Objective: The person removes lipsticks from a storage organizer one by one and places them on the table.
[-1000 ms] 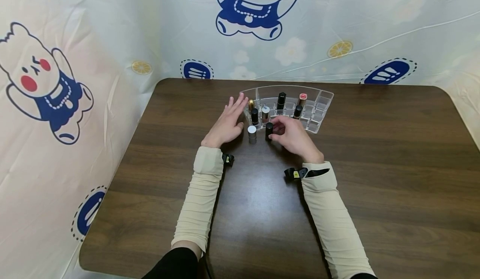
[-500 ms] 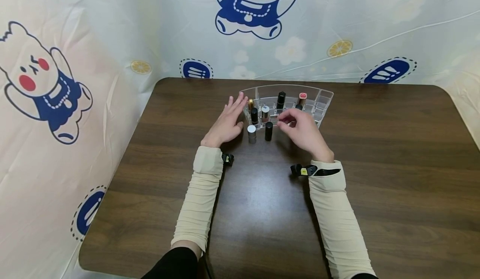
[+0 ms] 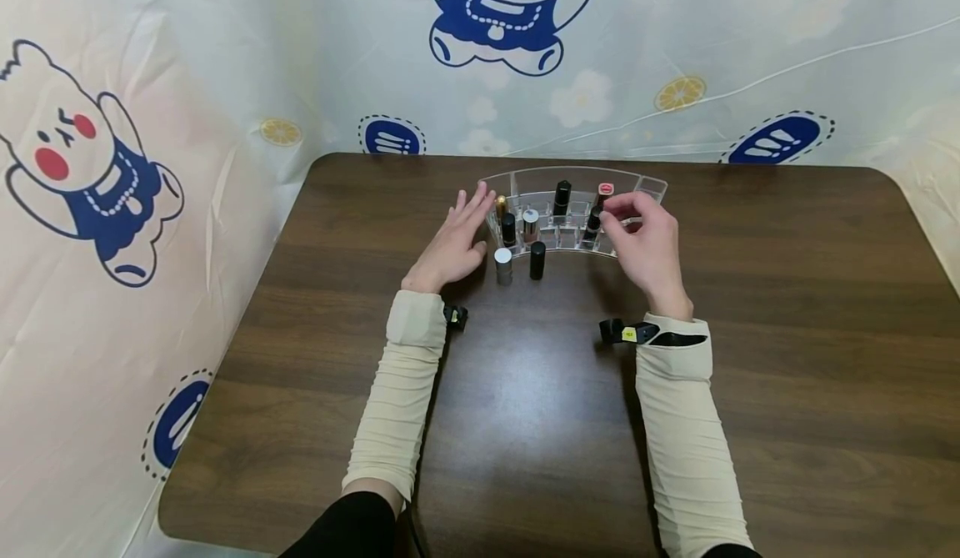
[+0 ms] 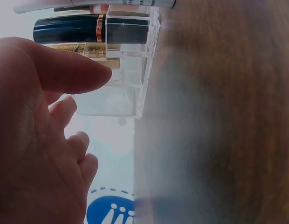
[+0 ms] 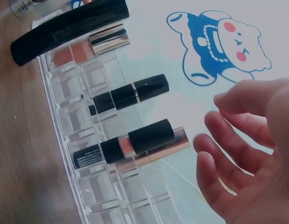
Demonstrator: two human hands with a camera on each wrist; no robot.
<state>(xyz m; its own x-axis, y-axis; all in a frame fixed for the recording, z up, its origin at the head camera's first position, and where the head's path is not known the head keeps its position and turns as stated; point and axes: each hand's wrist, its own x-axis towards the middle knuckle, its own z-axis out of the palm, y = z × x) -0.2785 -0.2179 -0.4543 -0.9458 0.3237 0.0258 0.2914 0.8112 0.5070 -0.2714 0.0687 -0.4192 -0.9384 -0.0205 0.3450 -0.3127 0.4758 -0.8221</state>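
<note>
A clear tiered lipstick organizer [image 3: 577,176] stands near the table's far edge. My left hand [image 3: 450,245] lies at its left end with fingers straight, close to a gold tube [image 3: 501,205] and a black lipstick [image 4: 65,29]. Over the organizer's right part, my right hand [image 3: 651,245] has its fingers loosely bent, with nothing between them in the right wrist view. Nearest to it is a black lipstick with a pink band [image 5: 127,145], seated in the front row. Behind that one is a rose-gold lipstick [image 5: 175,142]; another black lipstick [image 5: 151,87] stands farther left.
Before the organizer, a black tube [image 3: 537,261] and a silver tube with a pale top [image 3: 503,268] stand upright on the brown table [image 3: 517,424]. A silver-capped tube [image 3: 530,224] sits in the front row. A printed curtain [image 3: 585,82] hangs behind.
My right hand has let go of the black tube standing on the table and moved right and up to the banded black lipstick. The left hand has stayed put.
</note>
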